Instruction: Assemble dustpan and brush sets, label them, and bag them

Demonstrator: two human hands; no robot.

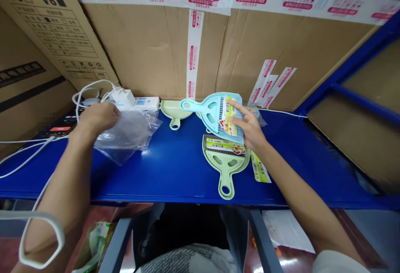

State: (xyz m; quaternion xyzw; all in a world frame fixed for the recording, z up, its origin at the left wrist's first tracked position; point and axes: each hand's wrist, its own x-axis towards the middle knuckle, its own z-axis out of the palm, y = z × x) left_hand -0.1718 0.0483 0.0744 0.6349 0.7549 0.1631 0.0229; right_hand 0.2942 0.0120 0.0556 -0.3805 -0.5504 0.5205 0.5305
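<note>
My right hand (252,129) grips a light blue dustpan-and-brush set (212,112), tilted above the table, its handle pointing left. Fingers press on its yellow-green label card (229,117). Over at the left, my left hand (99,118) is closed at the edge of a clear plastic bag (128,133); the fingertips are partly hidden. Below the blue set lies a green dustpan-and-brush set (226,160) with a label across its bristles and its handle toward me. Beside it rests a loose label card (262,169). Another green dustpan (175,110) lies near the back.
A power strip (146,103) with a white charger (123,97) and cables stands at the back left, near a phone (59,129). Large cardboard (150,44) walls the blue table (175,165). A blue metal frame (350,65) rises at right.
</note>
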